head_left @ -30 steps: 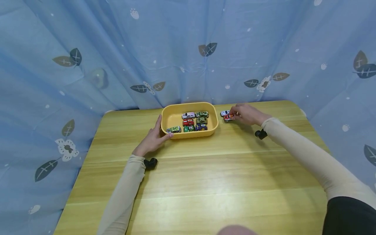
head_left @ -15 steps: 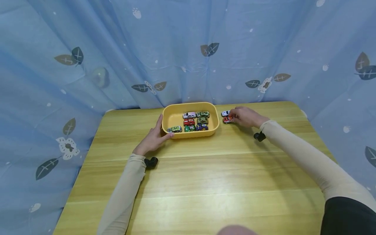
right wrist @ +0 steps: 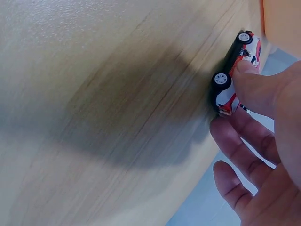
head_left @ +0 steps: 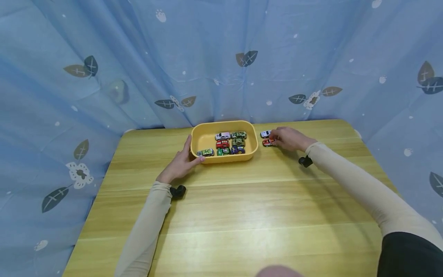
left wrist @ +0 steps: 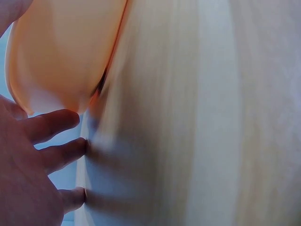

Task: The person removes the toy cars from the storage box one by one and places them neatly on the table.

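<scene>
A yellow plastic tray [head_left: 224, 159] stands near the far edge of the table, with several small toy cars inside. My left hand [head_left: 179, 164] rests against its left near corner, thumb along the front wall and the other fingers spread. In the left wrist view the index finger touches the tray while two other fingertips meet the table. Just right of the tray, my right hand [head_left: 288, 138] pinches a red and white toy car [right wrist: 236, 73], thumb on its side and fingers behind. The car is on its wheels. A white toy car [head_left: 265, 134] sits right behind it.
Inside the tray, a lime green toy car [head_left: 206, 152] lies apart at the left front corner. The others, including a red car [head_left: 222, 144] and a purple car [head_left: 238, 150], form two columns. A blue curtain [head_left: 221, 69] hangs behind the wooden table [head_left: 235, 215].
My right hand has shifted slightly left and toward me, with the red and white toy car now a little apart from the white one. My left hand stays at the tray's corner.
</scene>
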Demonstrator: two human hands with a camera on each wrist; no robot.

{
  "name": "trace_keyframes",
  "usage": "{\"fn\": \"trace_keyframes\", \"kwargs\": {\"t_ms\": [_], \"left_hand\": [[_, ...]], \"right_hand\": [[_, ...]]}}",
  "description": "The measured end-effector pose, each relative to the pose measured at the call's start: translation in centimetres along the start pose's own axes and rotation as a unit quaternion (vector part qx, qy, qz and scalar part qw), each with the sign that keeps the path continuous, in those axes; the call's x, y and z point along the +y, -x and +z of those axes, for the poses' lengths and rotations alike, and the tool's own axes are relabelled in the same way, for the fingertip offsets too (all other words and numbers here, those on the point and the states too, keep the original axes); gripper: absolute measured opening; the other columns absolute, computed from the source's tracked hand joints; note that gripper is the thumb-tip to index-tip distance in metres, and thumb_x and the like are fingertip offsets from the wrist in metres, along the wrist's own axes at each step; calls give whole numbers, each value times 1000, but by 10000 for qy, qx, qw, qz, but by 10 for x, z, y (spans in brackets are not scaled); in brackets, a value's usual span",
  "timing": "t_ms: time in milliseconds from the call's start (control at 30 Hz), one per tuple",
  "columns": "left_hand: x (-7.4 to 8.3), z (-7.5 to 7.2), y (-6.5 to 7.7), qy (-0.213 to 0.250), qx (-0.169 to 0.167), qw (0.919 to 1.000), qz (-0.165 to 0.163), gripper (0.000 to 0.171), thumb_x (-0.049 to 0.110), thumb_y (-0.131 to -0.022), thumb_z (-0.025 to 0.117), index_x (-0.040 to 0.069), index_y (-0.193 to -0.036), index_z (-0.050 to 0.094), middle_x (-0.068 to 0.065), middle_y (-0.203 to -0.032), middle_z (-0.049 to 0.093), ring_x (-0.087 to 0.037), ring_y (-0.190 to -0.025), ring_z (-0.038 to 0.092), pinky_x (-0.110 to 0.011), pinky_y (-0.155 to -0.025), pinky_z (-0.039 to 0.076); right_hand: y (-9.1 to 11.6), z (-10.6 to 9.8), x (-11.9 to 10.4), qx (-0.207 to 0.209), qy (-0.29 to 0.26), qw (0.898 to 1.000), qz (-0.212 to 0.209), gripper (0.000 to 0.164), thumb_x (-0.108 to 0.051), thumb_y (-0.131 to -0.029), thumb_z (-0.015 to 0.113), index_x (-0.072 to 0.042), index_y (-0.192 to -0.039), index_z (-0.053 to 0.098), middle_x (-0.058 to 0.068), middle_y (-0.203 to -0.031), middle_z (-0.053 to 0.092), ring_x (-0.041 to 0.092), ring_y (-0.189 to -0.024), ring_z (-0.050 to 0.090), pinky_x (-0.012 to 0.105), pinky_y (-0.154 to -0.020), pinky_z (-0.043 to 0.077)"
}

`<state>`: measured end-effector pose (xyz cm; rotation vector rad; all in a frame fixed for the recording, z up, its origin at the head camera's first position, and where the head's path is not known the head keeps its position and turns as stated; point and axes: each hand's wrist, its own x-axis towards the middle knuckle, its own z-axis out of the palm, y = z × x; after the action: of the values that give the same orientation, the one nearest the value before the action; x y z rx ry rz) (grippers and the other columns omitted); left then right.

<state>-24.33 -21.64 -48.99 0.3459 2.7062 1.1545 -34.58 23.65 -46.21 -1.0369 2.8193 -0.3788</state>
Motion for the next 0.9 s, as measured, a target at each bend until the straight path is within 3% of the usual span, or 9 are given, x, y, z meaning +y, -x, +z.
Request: {"fn": "trace_keyframes", "kwargs": {"t_ms": [233,500,700,900], "left_hand": [[-3,3,1,4,-18,9999,111,112,63,-102,61,21,-170,-16,-18,-176,19,-40,-161,25,-65,-131,4],[-4,4,2,46,-41,9999,85,112,66,-101,61,27,-169,-19,-15,-176,22,-38,-163,22,-65,-131,4],[-2,0,-1,-41,-23,10000,29,113,66,-100,61,27,-169,-20,-17,-177,18,-42,-162,21,-65,-131,2],[-3,-1,-2,-37,-11,10000,21,113,66,-100,61,28,-169,-19,-14,-178,15,-40,-163,20,-65,-131,4]], "right_hand": [[1,1,1,-105,-38,9999,-44,19,-10,-99,74,-3,-116,73,15,-104,73,30,-95,69,52,-90,58],[2,-8,3,-378,-240,9986,290,36,-21,-97,79,-4,-128,71,17,-116,73,35,-108,69,56,-98,56],[-1,-42,-4,172,-378,9989,210,35,-21,-100,76,2,-126,71,20,-112,73,36,-102,68,55,-91,56],[-11,-71,-12,850,-295,9954,333,34,-28,-106,68,-1,-126,73,21,-112,64,35,-99,58,54,-87,49]]}}
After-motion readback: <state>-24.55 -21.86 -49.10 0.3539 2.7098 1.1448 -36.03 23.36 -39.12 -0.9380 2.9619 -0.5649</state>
